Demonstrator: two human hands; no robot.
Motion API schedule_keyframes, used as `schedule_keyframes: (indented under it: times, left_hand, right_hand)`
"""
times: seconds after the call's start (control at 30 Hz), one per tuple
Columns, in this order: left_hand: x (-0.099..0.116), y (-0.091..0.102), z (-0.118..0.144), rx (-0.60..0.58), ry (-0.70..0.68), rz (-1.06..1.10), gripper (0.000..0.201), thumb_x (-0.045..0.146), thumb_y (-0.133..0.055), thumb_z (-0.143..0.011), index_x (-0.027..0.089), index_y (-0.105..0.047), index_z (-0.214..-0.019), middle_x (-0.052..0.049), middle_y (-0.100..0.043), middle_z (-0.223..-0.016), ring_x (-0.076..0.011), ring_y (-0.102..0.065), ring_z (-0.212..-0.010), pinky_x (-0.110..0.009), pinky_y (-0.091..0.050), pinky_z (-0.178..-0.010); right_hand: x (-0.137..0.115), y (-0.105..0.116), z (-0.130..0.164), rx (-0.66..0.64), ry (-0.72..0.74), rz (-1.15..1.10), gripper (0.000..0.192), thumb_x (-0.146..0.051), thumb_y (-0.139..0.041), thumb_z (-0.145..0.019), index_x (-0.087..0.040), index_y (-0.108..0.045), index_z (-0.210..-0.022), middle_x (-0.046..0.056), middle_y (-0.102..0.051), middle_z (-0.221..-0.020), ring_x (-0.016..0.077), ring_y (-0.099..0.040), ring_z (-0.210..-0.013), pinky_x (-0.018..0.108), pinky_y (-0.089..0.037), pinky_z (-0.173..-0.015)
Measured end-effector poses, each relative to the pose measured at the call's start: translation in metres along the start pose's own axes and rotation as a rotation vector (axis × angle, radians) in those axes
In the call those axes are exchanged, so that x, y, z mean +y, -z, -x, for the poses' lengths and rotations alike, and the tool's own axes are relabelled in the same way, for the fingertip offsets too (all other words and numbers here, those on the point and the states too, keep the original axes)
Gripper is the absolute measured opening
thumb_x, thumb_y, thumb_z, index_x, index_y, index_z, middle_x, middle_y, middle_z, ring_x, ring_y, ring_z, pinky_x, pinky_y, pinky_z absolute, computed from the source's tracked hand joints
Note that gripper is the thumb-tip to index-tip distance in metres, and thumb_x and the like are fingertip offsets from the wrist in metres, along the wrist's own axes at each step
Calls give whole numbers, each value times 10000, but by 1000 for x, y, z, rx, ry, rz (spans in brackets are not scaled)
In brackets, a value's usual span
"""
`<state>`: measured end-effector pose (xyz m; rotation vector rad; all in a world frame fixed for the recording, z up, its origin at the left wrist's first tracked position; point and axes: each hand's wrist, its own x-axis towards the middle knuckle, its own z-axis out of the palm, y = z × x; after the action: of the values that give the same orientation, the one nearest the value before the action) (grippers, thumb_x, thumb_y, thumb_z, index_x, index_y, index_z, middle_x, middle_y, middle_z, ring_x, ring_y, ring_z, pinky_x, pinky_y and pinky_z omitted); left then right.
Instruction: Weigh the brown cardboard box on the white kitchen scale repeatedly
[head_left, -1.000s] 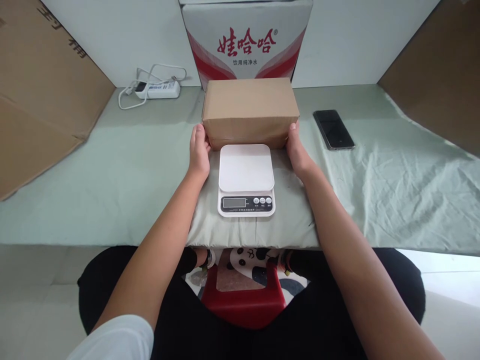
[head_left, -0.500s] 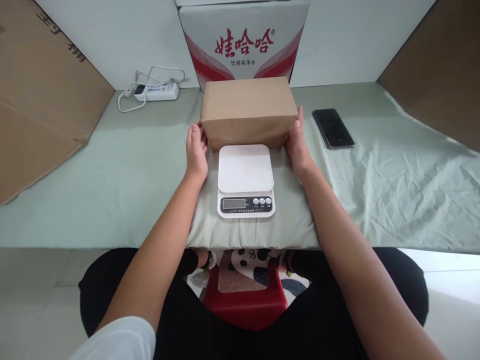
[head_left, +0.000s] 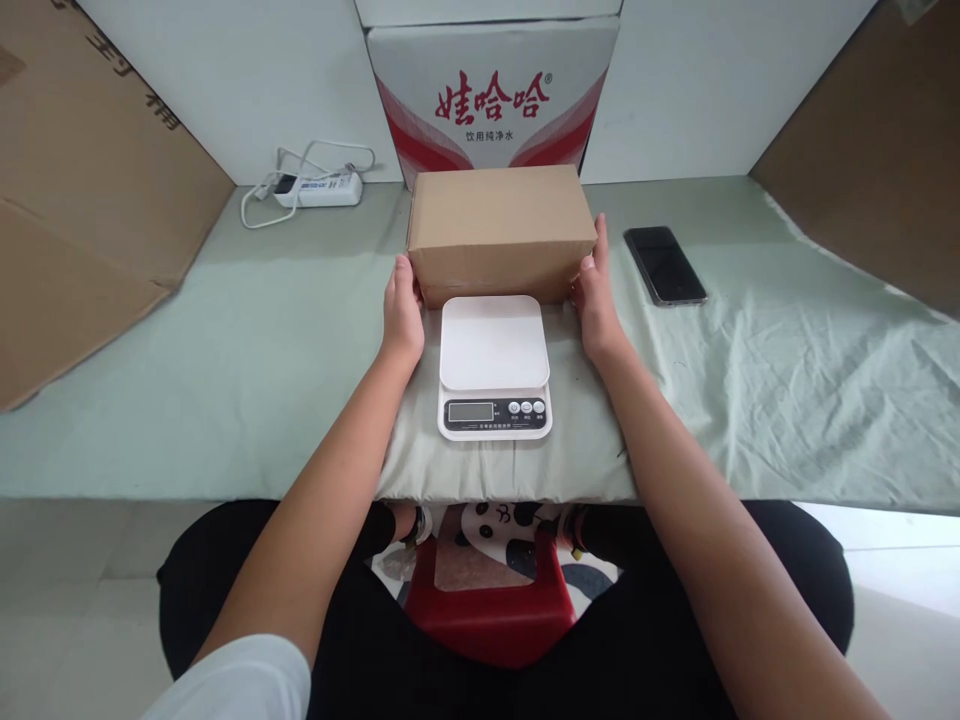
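Observation:
A closed brown cardboard box [head_left: 502, 210] stands on the cloth-covered table, behind a white kitchen scale [head_left: 495, 345]. My left hand [head_left: 403, 305] presses against the box's left side near its front corner. On the opposite side, my right hand [head_left: 596, 295] is against the box's right end, thumb toward the front face and a finger reaching up along the side. Between them the two hands grip the box. Nothing lies on the scale's platform, and its display looks blank. Some fingertips are hidden by the box.
A black phone [head_left: 665, 265] lies to the right. On the left back is a white power strip [head_left: 322, 190] with a tangled white cable. A large white and red carton [head_left: 495, 100] stands behind the box. Brown cardboard panels [head_left: 97, 220] flank the table. Below is a red stool [head_left: 491, 620].
The whole view has shifted slightly. My left hand sits a little further right along the box's front left corner. The box and scale keep about the same places on the table.

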<state>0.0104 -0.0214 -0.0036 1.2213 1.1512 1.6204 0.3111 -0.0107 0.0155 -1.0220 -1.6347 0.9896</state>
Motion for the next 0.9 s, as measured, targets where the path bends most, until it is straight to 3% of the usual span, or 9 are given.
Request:
schedule_keyframes:
  times: [0.2, 0.33, 0.47, 0.57, 0.63, 0.8, 0.9]
  left_hand:
    - [-3, -1, 2, -52, -87, -28, 874, 984, -464, -988, 276, -757, -1410, -152, -773, -1548, -365, -615, -1652, -530, -493, -1385]
    - [7, -1, 6, -50, -229, -131, 879, 970, -459, -1001, 293, -724, -1496, -152, -761, -1547, -360, -649, -1604, -531, -495, -1364]
    - [30, 2, 17, -32, -399, -256, 909, 985, -472, -981, 299, -712, -1527, -137, -815, -1401, -369, -715, -1488, -521, -530, -1306]
    - [47, 9, 39, 14, -460, -308, 861, 954, -519, -988, 272, -747, -1461, -132, -841, -1275, -376, -758, -1383, -524, -568, -1252]
    - [55, 16, 62, 13, -469, -317, 810, 920, -518, -1013, 258, -767, -1407, -129, -845, -1234, -369, -784, -1313, -507, -614, -1170]
    - [58, 35, 125, -47, -380, -302, 743, 830, -460, -1083, 237, -742, -1430, -153, -842, -1318, -352, -809, -1277, -463, -653, -1051]
    - [55, 38, 141, -43, -326, -286, 755, 827, -441, -1087, 241, -729, -1466, -168, -835, -1366, -362, -801, -1320, -480, -655, -1073]
  right_hand:
    - [0, -4, -1, 44, -42, 0, 1204, -1116, -357, -861, -552, -22, -1870, -194, -161, -1995, 238, -115, -1901, 548, -200, -1564]
    - [-22, -8, 5, 107, 37, 11, 1214, -1102, -393, -853, -557, 1, -1864, -206, -87, -1999, 231, -125, -1899, 537, -230, -1557]
    - [-51, -14, 21, 185, 111, 12, 1246, -1043, -450, -882, -462, -1, -1888, -144, -119, -2009, 223, -49, -1905, 489, -169, -1570]
    - [-62, -17, 44, 160, 99, 7, 1271, -993, -464, -911, -379, 47, -1899, -64, -190, -2011, 209, 20, -1905, 499, -131, -1575]
    - [-64, -17, 64, 144, 93, 12, 1239, -979, -463, -926, -400, 50, -1895, -52, -177, -2015, 224, 5, -1906, 543, -130, -1573]
    - [-62, -8, 111, 78, 117, 59, 1101, -922, -487, -1001, -472, -13, -1887, -68, -71, -2030, 299, -47, -1907, 626, -153, -1559]
    - [-58, -2, 124, 54, 135, 119, 1053, -928, -481, -1007, -519, -55, -1878, -114, -51, -2026, 313, -11, -1906, 638, -156, -1560]
